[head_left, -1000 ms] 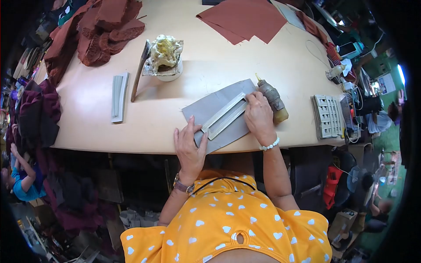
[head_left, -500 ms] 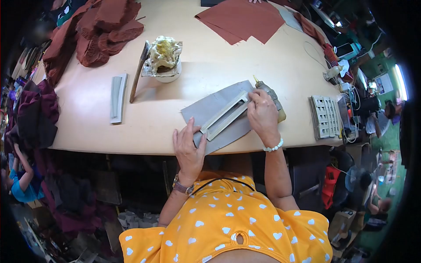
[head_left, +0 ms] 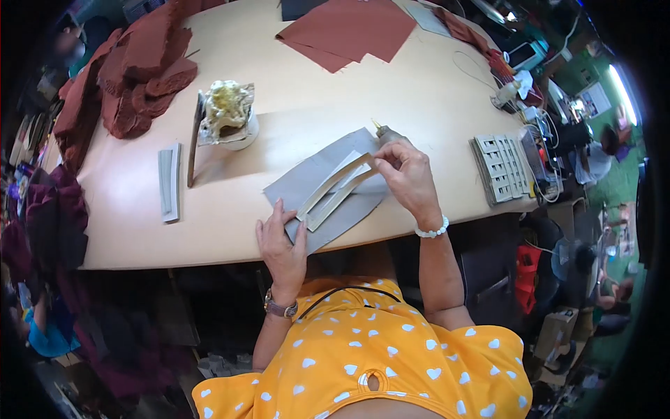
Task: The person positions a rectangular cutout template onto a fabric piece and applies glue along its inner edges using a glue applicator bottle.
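A long slotted frame piece [head_left: 324, 202] lies over a grey fabric panel [head_left: 289, 183] near the table's front edge. My right hand [head_left: 407, 176] pinches the frame's upper right end and holds it bent up off the fabric. The lower left end stays down, where my left hand [head_left: 283, 241] rests with fingers spread, its fingertips at the fabric and the frame's end. Under the raised part a pale strip shows. A glue bottle [head_left: 392, 135] with a yellow tip lies beyond my right hand, which partly hides it.
On the table [head_left: 293, 98], a crusted pot [head_left: 227, 119] has a stick [head_left: 193, 150] beside it. Pale strips [head_left: 169, 183] lie left. Rust-coloured cloth [head_left: 349, 31] lies at the back, more [head_left: 139, 70] at the left. Slotted pieces [head_left: 502, 167] are stacked right. Other people are at the sides.
My right hand has lifted the frame's upper right end off the fabric, so the frame now curves upward. My left hand keeps its place at the lower end. The whole view has shifted slightly.
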A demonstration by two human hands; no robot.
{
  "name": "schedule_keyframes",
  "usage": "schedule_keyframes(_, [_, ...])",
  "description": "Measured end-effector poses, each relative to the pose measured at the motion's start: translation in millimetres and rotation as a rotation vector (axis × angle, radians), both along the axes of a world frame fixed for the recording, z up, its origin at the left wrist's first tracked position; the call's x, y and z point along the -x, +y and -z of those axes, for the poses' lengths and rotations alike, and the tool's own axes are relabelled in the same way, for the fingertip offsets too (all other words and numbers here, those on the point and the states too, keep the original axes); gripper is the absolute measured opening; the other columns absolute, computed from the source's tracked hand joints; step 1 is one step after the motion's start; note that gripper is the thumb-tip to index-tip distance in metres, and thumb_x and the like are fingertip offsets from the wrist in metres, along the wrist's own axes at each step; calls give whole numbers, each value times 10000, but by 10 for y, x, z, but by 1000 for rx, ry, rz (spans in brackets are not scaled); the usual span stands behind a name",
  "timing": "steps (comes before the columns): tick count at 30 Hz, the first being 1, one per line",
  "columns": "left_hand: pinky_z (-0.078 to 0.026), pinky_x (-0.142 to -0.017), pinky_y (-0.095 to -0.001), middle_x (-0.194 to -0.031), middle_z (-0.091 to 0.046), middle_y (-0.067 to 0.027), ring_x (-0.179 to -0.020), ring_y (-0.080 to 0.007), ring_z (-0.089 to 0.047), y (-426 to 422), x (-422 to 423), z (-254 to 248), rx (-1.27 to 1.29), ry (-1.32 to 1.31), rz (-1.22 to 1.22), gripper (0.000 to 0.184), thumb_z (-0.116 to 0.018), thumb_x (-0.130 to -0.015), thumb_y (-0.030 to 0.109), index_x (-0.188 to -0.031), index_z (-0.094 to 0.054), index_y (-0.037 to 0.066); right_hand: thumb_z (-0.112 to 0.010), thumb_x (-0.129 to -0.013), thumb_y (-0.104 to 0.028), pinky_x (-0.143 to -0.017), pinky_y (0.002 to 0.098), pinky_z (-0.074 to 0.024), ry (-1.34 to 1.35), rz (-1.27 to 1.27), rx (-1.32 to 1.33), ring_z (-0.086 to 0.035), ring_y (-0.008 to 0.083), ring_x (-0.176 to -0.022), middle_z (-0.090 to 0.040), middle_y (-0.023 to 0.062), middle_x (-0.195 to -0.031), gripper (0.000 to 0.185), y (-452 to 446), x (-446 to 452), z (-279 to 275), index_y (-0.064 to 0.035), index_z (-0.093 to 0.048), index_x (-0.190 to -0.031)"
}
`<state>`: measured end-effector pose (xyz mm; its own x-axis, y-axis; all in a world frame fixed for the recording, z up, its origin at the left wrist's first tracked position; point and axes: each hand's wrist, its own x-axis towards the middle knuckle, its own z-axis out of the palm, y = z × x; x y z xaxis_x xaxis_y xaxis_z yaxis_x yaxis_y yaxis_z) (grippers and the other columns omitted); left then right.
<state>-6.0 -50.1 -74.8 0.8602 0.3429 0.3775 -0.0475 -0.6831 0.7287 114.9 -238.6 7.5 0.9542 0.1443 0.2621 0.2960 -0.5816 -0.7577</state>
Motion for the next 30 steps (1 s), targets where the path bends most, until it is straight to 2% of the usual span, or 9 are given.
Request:
schedule_keyframes(5, [-261,-1014,-488,-973,-633,-61,-971,-244,-556,6,8,-8,-7,10,-6,553,-649,-792,121,-1295,-432,47,-611,-752,-98,-643,331,-480,-62,1,59,-616,255,-697,-627,136,-752,126,12,74,56,17,-647,-788])
schedule_keyframes(8, [-263,-1011,-487,-969,-636,-61,-966,-243,-559,-14,9,-41,3,11,-18,556,-653,-787,119,-1293,-435,46,-614,-755,-102,-624,327,-477,9,27,41,-617,265,-688,-625,146,-733,133,15,76,26,21,-640,-796])
schedule_keyframes(11, [-251,-1025,-435,-942,-644,-76,-966,-215,-571,-9,5,21,10,4,-25,571,-670,-767,67,-1290,-440,44,-607,-780,-96,-618,304,-475,24,10,-4,-612,220,-656,-627,134,-715,129,-100,57,32,25,-634,-819])
schedule_keyframes(14, [-267,-1011,-472,-971,-639,-67,-960,-244,-567,-3,7,22,0,8,-15,566,-661,-776,97,-1293,-436,42,-593,-812,-82,-614,280,-468,148,85,-246,-589,156,-654,-621,82,-702,122,-464,86,-40,34,-623,-834])
schedule_keyframes(19, [-253,-1024,-480,-977,-636,-64,-1008,-248,-563,-21,2,-20,34,10,-5,544,-653,-789,97,-1285,-438,38,-599,-847,-70,-538,165,-417,-5,478,-871,-506,36,-597,-568,-13,-761,170,-1427,226,126,-20,-585,-1008])
schedule_keyframes(20, [-249,-1027,-482,-975,-635,-62,-1013,-249,-563,-24,2,-28,41,12,-3,545,-653,-789,97,-1286,-437,38,-602,-844,-63,-521,162,-418,-46,540,-1016,-509,37,-577,-581,-3,-777,174,-1605,279,165,-29,-586,-1014])
schedule_keyframes(22, [-240,-1033,-487,-971,-634,-56,-1021,-251,-563,-26,3,-29,52,19,-6,546,-651,-790,96,-1288,-435,38,-594,-852,-67,-522,173,-454,-105,646,-1078,-544,54,-579,-602,28,-799,190,-1840,403,145,-29,-576,-1038])
schedule_keyframes(28, [-226,-1039,-490,-964,-633,-55,-1007,-252,-567,-40,1,-22,59,11,-15,537,-647,-792,89,-1284,-439,32,-572,-867,-71,-534,213,-513,-201,752,-1063,-626,124,-655,-628,77,-842,180,-2383,500,362,-26,-552,-1040])
schedule_keyframes(30, [-219,-1041,-490,-958,-634,-61,-997,-252,-568,-38,1,-15,61,15,-15,538,-647,-791,85,-1284,-439,31,-576,-862,-69,-517,207,-502,-178,797,-1006,-629,131,-656,-630,79,-839,173,-2437,500,409,-28,-551,-1029])
